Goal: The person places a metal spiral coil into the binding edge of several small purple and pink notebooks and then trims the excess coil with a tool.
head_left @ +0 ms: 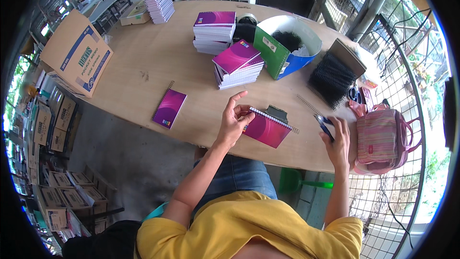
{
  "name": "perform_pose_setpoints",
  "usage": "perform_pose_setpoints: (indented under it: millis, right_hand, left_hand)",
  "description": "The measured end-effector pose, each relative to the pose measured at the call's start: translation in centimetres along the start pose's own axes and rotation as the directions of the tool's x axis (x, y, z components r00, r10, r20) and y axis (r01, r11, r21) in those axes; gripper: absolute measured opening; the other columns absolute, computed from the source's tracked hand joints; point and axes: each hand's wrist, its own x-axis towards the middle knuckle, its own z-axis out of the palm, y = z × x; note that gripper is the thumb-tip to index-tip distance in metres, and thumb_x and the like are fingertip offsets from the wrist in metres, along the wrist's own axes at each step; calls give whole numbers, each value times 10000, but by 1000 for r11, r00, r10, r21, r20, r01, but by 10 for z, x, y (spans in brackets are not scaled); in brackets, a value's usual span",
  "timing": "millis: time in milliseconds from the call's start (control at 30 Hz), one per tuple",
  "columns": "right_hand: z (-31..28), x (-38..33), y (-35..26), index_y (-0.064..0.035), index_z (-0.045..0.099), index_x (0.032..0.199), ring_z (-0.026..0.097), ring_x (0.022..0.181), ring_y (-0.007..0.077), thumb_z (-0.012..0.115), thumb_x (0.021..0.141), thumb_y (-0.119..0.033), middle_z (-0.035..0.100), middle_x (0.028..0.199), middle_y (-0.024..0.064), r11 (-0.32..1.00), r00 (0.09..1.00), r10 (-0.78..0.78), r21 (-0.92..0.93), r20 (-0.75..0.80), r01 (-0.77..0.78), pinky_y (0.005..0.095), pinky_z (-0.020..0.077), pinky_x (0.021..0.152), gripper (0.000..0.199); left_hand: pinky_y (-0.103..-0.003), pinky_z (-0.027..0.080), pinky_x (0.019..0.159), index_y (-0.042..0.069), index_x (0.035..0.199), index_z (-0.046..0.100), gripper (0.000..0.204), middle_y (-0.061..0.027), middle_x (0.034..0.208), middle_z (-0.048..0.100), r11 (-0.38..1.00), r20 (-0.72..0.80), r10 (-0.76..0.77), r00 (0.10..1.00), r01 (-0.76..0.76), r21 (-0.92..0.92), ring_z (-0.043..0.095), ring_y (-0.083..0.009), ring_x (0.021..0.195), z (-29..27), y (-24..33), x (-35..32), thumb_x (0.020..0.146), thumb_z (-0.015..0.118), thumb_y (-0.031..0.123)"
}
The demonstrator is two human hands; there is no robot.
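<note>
My left hand [231, 124] pinches the top left corner of a purple notebook [268, 132], thumb and finger closed on it. A wire coil runs through the holes of its upper edge, and the coil's end [295, 130] sticks out past the right corner. My right hand [339, 140] is wrapped around dark-handled pliers [324, 124], apart from the notebook. By the pliers' tips lies a loose wire coil [306, 102]. Just behind the held notebook sits a small dark block [277, 113]. A bound purple notebook [171, 109] lies to the left.
Two notebook stacks [238, 72] [213, 33] stand mid-table beside a green-and-blue container [268, 50]. Black coils [330, 79], scissors [354, 94] and a striped bag [383, 139] line the right. A cardboard box [76, 55] and a taller stack [158, 0] are at the left.
</note>
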Motion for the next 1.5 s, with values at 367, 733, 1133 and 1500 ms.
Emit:
perform_pose_setpoints:
  millis: [367,733,1133,1500]
  right_hand:
    - [22,107,-106,-195,678,1216,539,1229,231,777,765,-315,603,1135,8,634,651,-755,-159,83,756,654,238,1158,477]
    - [34,115,-114,-124,720,1078,642,965,215,750,776,-265,645,1006,32,622,618,-763,-48,187,782,451,514,924,335]
    - [17,59,-34,-16,693,1099,641,884,352,778,796,-109,662,969,153,971,986,-138,211,98,115,417,510,784,328]
    - [26,-53,104,-38,641,1233,533,1090,388,724,794,-148,639,1184,160,990,997,-76,-119,4,76,507,399,993,460]
  left_hand:
    - [-255,514,900,109,1551,304,782,-115,1275,628,1000,26,4,1000,-5,7,642,-132,1049,0,26,-17,872,605,-137]
    - [-228,528,884,77,1553,286,793,-110,1287,630,999,-35,43,998,-42,16,639,-118,1023,-1,33,-17,866,628,-124]
    - [-443,320,914,144,959,575,125,-44,785,643,-36,3,507,862,17,999,620,-282,855,-122,120,13,971,453,125]
    - [-424,339,909,145,924,568,58,-28,1061,577,-113,289,109,951,-277,954,553,-254,998,-223,59,60,911,512,136]
